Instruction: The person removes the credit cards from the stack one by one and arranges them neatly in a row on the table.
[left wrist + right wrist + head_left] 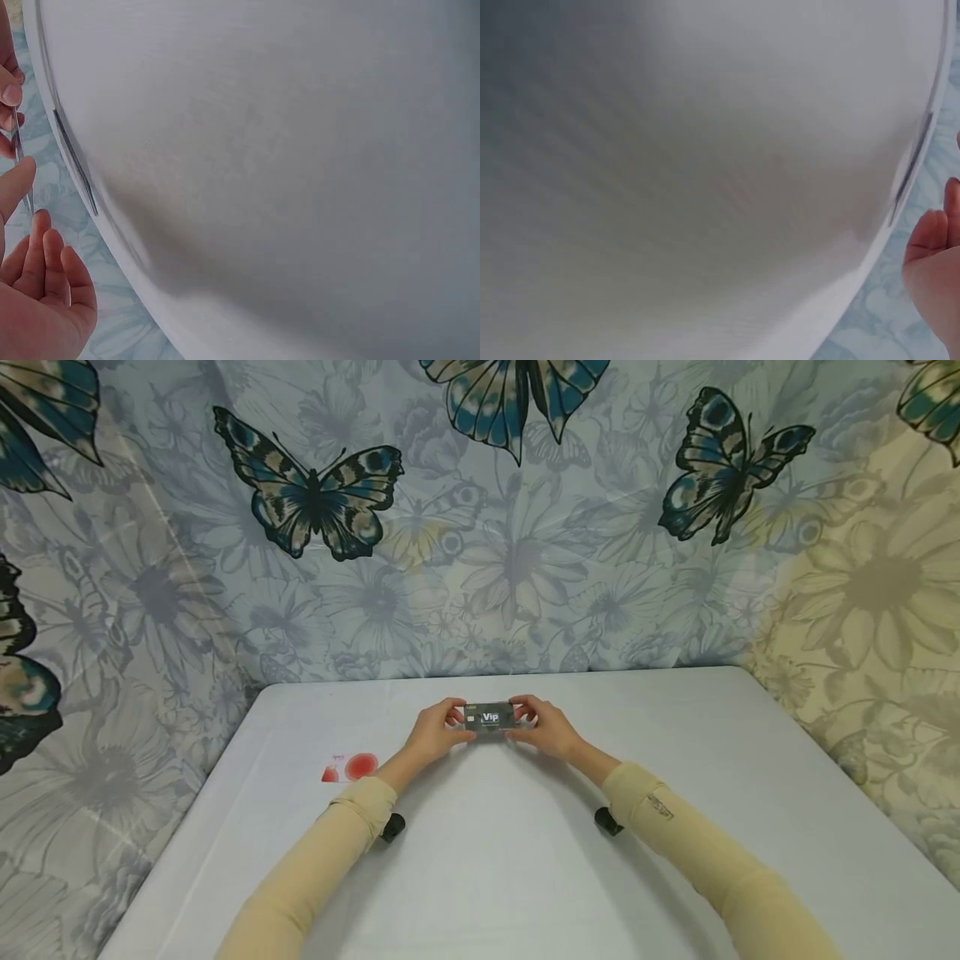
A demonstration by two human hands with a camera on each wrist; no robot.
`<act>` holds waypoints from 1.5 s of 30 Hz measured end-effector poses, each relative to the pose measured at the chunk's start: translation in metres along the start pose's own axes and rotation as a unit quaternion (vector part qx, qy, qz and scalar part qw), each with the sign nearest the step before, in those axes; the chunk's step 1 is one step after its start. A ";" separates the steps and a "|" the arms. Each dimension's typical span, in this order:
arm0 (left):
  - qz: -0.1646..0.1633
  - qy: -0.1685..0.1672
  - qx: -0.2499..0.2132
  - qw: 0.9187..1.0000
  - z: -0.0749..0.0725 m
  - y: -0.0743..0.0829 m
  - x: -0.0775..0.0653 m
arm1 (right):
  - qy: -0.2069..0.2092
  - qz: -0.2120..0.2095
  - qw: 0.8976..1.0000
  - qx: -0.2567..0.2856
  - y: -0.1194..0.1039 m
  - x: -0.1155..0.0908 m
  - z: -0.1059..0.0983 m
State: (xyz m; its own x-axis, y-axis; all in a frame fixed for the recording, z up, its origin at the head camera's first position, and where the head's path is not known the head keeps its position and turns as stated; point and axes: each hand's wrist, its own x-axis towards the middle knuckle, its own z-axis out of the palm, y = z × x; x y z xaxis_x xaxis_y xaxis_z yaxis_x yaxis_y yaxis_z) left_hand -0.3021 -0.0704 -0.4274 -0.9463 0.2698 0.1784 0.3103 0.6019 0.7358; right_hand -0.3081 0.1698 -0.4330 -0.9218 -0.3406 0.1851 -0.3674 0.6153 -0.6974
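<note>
A dark card (pixel 490 717) with "Vip" printed on it is held up near the far side of the table, its face toward the head camera. My left hand (pixel 435 732) pinches its left end between thumb and fingers. At the other end, my right hand (pixel 549 727) pinches it the same way. The left wrist view shows the card (pixel 18 142) edge-on as a thin strip between the hands. Only part of my right hand (pixel 936 262) enters the right wrist view, where the held card is out of sight.
On the white table (pixel 480 877), a red and white card-like piece (pixel 361 766) lies left of my left hand. A thin dark flat item (pixel 75 163) lies near the table's edge in the left wrist view. Behind the table hangs a butterfly-patterned cloth (pixel 517 552).
</note>
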 end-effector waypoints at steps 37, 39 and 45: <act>0.015 -0.019 0.049 0.999 -0.027 -0.014 -0.063 | -0.050 -0.048 0.996 0.050 -0.032 -0.029 0.028; 0.019 -0.019 0.051 0.998 -0.029 -0.017 -0.067 | -0.053 -0.049 0.996 0.047 -0.033 -0.030 0.031; 0.030 -0.022 0.051 0.998 -0.037 -0.022 -0.074 | -0.060 -0.056 0.996 0.042 -0.039 -0.030 0.038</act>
State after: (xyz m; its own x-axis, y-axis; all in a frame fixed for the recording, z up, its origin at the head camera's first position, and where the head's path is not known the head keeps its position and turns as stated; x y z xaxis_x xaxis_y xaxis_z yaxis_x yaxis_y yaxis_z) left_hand -0.2420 -0.1314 -0.4327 -0.9214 0.3394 0.1895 0.3762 0.6562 0.6541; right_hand -0.2619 0.1291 -0.4374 -0.8526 -0.4893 0.1836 -0.4503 0.5094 -0.7334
